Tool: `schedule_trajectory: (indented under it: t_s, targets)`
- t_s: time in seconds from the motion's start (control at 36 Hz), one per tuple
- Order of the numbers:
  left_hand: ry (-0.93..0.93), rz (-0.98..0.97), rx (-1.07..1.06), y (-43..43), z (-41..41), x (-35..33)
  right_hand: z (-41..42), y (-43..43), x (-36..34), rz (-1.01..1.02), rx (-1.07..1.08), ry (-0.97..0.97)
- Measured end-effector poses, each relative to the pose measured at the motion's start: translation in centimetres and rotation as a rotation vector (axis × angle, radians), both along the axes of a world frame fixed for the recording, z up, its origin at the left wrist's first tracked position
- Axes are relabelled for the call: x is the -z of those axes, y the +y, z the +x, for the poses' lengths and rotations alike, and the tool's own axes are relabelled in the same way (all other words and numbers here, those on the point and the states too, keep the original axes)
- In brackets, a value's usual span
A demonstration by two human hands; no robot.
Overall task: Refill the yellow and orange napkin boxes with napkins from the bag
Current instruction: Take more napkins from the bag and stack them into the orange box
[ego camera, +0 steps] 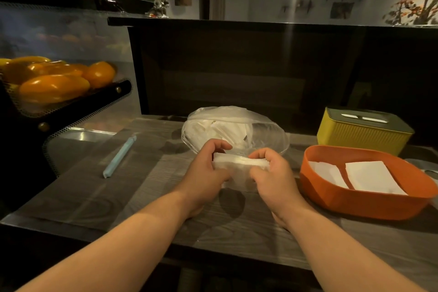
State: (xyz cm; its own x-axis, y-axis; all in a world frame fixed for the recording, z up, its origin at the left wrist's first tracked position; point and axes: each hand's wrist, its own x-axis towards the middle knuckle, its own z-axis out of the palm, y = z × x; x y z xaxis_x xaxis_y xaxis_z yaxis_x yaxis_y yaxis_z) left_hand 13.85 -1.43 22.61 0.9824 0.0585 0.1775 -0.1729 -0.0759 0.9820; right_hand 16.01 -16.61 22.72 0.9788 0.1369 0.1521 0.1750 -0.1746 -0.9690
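1. The person's left hand and right hand both grip a stack of white napkins. The fingers curl round its two ends.
2. The hands hold the stack just above the middle of the table, right in front of the bag.
3. The clear plastic bag sits in the middle of the table, toward the back edge. More white napkins show through it.
4. The orange box is open and sits near the right edge of the table. A few white napkins lie flat inside it.
5. The yellow box stands behind the orange box, toward the back right corner. It has a dark lid with a slot on top.
6. A pale blue stick lies on the left part of the table, well apart from the hands.
7. Past the left edge, orange-yellow fruit is piled on a black rack.
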Motion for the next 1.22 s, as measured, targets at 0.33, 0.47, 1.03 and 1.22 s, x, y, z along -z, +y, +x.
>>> schedule_trajectory:
  t_s: [0.33,0.47,1.03,1.22]
  targets:
    - [0.037,-0.048,0.022,-0.07,-0.17,-0.53,-0.13,0.05,-0.33,0.022,0.015,-0.019]
    - [0.048,-0.035,0.048,-0.17,-0.1,-0.48,0.16,0.2,-0.12,0.002,0.035,-0.037]
    - [0.02,-0.08,-0.012,-0.13,0.52,-0.21,0.34,0.23,-0.25,0.038,0.022,0.007]
    - [0.042,-0.088,0.027,-0.3,0.38,-0.55,0.41,0.35,-0.18,0.049,-0.019,0.023]
